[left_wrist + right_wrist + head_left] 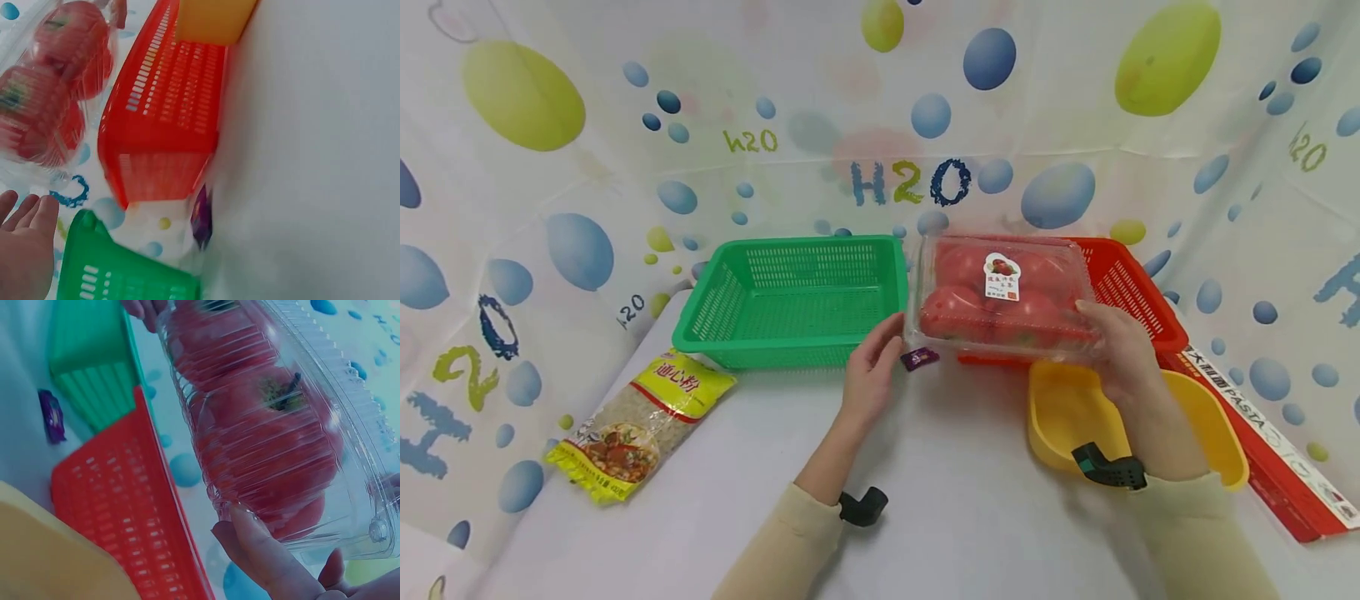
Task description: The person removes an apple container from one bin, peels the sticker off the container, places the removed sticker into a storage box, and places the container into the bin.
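Note:
A clear plastic box (916, 304) of red tomatoes (955, 312) with a white label (1002, 277) is raised above the red basket (1131, 292). My right hand (1123, 350) grips its right end; in the right wrist view the thumb (259, 540) lies along the ribbed side. Close to the box's left end is my left hand (872, 375), its fingers extended and holding nothing. That hand is also beside the front right corner of the green basket (790, 354), whose inside holds nothing. Much of the red basket is hidden under the box.
A small purple packet (920, 358) lies in front, between the baskets. A yellow container (1060, 417) stands beneath my right forearm, with a long red pasta box (1270, 450) to its right. A yellow-ended bag of macaroni (647, 417) rests at the left. Patterned cloth (820, 108) hangs behind.

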Action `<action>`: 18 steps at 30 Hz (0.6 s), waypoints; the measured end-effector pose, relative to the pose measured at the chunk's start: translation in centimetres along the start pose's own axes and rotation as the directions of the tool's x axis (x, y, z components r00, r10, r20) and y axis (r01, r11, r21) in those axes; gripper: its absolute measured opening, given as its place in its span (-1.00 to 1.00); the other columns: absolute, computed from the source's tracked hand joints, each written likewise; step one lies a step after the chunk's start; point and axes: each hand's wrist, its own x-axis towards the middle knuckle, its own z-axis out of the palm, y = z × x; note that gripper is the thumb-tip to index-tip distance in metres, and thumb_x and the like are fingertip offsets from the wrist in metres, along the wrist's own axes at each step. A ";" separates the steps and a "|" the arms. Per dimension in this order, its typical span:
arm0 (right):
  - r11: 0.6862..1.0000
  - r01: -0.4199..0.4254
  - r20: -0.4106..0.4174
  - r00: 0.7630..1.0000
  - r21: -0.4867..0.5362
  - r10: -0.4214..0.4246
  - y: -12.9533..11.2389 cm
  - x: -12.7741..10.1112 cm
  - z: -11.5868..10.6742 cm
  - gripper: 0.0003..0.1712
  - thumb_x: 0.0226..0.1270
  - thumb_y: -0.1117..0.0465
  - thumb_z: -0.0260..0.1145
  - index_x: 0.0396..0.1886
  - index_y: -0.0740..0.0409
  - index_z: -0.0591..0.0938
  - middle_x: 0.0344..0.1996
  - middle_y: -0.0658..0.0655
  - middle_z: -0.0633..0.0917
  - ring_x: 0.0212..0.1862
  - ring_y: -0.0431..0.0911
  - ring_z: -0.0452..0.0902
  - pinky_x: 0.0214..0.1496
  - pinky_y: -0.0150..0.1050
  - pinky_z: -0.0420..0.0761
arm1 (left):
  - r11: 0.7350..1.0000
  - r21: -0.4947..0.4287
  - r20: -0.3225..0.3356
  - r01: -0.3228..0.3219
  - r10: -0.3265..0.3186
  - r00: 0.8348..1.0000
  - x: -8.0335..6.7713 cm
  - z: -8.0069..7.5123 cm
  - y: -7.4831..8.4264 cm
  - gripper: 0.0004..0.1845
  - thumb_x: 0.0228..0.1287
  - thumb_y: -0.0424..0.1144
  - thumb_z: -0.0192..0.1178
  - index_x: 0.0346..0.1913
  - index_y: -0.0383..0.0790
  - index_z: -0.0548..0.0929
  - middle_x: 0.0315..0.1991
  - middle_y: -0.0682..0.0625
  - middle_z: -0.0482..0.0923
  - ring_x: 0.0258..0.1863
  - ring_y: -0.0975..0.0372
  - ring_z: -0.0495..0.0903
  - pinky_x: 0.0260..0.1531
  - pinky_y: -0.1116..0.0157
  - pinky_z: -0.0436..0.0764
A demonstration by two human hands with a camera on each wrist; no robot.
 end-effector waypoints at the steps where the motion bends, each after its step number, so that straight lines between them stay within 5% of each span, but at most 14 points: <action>1: 1.000 -0.006 0.003 1.000 -0.014 0.006 0.1 0.0 0.2 -0.50 0.38 -0.05 0.38 0.22 -0.09 0.44 0.16 -0.14 0.47 0.16 -0.23 0.32 0.03 -0.39 0.59 | 1.000 -0.027 0.011 0.007 -0.007 1.000 0.0 -0.3 0.1 -0.56 0.60 -0.28 -0.04 0.42 -0.31 0.44 0.35 -0.14 0.47 0.31 0.08 0.47 0.26 0.16 0.50; 5: 0.995 0.002 0.006 1.000 -0.098 -0.001 0.9 -0.3 1.1 -0.54 0.38 -0.11 0.37 0.12 -0.08 0.45 0.11 -0.12 0.51 0.17 -0.20 0.31 0.15 -0.31 0.49 | 0.991 -0.123 0.087 0.056 -0.046 0.995 -0.3 -1.6 0.7 -0.48 0.65 -0.11 -0.13 0.49 -0.29 0.35 0.42 -0.17 0.36 0.29 -0.02 0.49 0.17 0.03 0.56; 13: 0.970 0.029 0.058 0.998 -0.241 -0.015 3.2 -1.8 3.1 -0.63 0.45 -0.16 0.27 -0.04 -0.03 0.45 0.05 -0.07 0.49 0.17 -0.13 0.25 0.27 -0.07 0.39 | 0.988 -0.068 0.150 0.137 -0.125 0.981 -1.5 -4.4 0.9 -0.39 0.57 -0.07 -0.11 0.59 -0.13 0.19 0.53 -0.10 0.18 0.32 -0.09 0.42 0.09 0.02 0.63; 18: 0.946 0.093 0.195 0.980 -0.309 -0.033 3.9 -2.4 4.1 -0.52 0.54 -0.06 0.18 0.25 0.10 0.37 0.11 0.04 0.49 0.12 -0.04 0.35 0.12 -0.14 0.51 | 0.976 -0.127 0.136 0.175 -0.157 0.978 -2.3 -6.5 0.9 -0.36 0.56 -0.14 -0.10 0.61 -0.13 0.09 0.58 -0.09 0.07 0.45 -0.09 0.23 0.23 0.14 0.52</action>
